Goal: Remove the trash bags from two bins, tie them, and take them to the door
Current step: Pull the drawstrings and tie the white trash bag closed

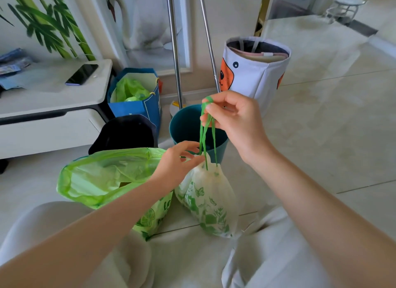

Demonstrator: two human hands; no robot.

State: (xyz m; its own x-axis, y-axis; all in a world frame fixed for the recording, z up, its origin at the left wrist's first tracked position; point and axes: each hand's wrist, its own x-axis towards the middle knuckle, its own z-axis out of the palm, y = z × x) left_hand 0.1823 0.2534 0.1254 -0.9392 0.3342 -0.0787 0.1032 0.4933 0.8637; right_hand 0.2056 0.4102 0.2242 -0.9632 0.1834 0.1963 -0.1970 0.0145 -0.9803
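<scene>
Lap and knees in pale trousers (pixel 75 234), nearest, person seated low over the floor (pixel 321 116)

Right hand (pixel 233 118): grip pinched on the green drawstring loops (pixel 206 124), raised taut above the white leaf-print trash bag (pixel 211 202)

Left hand (pixel 177 163): fingertips pressed together at the gathered neck of that bag

Advice: hold the neck down while drawing the strings up, then knot close to the gathers so nothing slips

White bag: thin, translucent, mouth cinched, base on the floor between the knees

Green trash bag (pixel 102 176): beside it, mouth wide open, untied

Teal bin (pixel 188 126) and black bin (pixel 126 133): just behind
</scene>
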